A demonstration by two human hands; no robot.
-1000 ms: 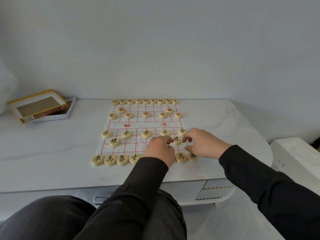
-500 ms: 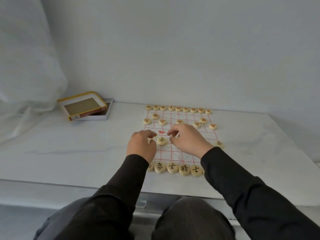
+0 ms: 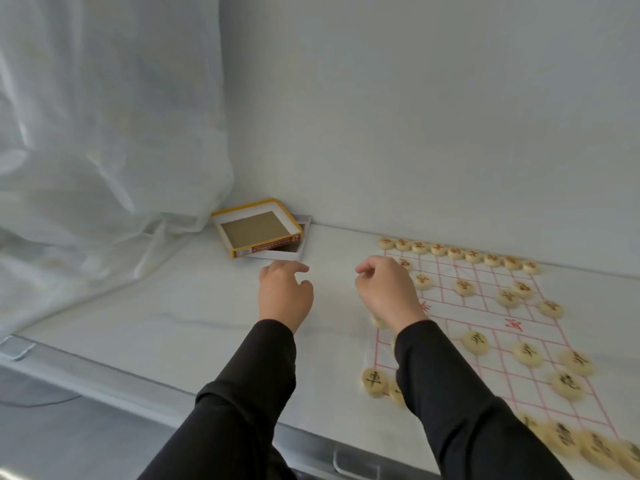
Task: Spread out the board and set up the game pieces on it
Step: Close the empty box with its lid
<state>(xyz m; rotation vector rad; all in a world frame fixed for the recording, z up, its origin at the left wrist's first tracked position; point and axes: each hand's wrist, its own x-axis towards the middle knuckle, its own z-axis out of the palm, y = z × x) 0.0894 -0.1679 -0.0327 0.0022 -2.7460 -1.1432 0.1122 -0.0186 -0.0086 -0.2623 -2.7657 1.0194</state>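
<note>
A white board with a red grid [image 3: 485, 327] lies flat on the white table [image 3: 173, 317], at the right of the view. Several round wooden pieces stand on it: a far row [image 3: 457, 253] with red characters, a near row [image 3: 568, 439] with black ones, and single pieces between. My left hand [image 3: 285, 294] hovers over bare table left of the board, fingers loosely curled, holding nothing. My right hand [image 3: 384, 289] hangs over the board's left edge, fingers loosely curled and empty. Its forearm hides some pieces on the left side.
An open game box [image 3: 258, 227], yellow-rimmed lid resting in a white tray, sits at the table's back by the wall. A sheer white curtain [image 3: 86, 150] hangs at the left and drapes onto the table. The table's front edge runs diagonally below my arms.
Both hands have lifted off the board's pieces and shifted left, toward the box. My view has turned left, so the board now sits at the right.
</note>
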